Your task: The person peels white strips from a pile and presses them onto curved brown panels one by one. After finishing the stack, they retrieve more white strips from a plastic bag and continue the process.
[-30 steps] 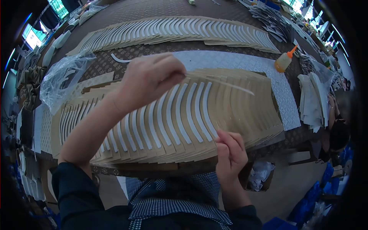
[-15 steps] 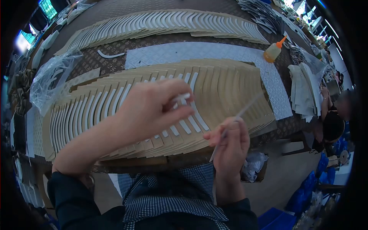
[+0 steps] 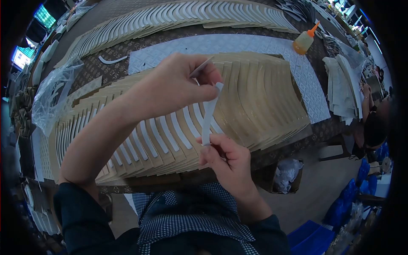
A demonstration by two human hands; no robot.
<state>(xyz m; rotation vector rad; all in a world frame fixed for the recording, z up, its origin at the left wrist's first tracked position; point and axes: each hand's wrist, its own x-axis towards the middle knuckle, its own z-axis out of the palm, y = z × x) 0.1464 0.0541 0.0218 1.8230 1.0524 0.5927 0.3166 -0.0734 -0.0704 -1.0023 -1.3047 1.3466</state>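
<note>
A curved white strip is stretched between my two hands above a fan of overlapping tan pieces. My left hand pinches its upper end between thumb and fingers. A second thin pale piece sticks out from the same fingers; most of it is hidden. Lower down, my right hand grips the bottom end with closed fingertips. White strips lie on the tan pieces to the left, one per piece, while those to the right show a bare, glossy surface.
A second fanned row with white strips lies at the back. An orange-tipped glue bottle stands on patterned white sheeting. One loose strip and a plastic bag are at left. Another person's arm shows at far right.
My right hand has moved left and up, and the strip's lower end is now in its fingers. My left hand has risen slightly and now holds the strip's upper end.
</note>
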